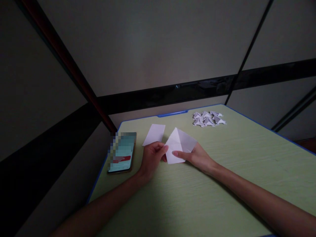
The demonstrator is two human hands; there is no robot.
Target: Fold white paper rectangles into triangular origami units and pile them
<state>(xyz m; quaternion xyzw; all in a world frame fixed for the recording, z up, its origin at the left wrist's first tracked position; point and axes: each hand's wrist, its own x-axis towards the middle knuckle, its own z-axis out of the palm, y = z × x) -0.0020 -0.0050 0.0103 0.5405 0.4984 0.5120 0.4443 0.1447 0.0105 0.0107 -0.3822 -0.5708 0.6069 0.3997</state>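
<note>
A partly folded sheet of white paper (174, 148) is held up between my two hands, a slanted crease running down from its pointed top. My left hand (153, 156) pinches its left edge between thumb and fingers. My right hand (195, 156) grips the right side, thumb lying across the front and the other fingers hidden behind. Just beyond my left hand lies a flat piece of white paper (156, 132) on the table. Several small folded paper figures (208, 118) sit grouped in two rows at the far right.
A phone (122, 153) with a lit screen lies at the table's left edge. The pale green table (237, 158) has a blue rim and a blue strip (172, 114) at its far edge. Behind it stand light panels with a dark band (163, 93).
</note>
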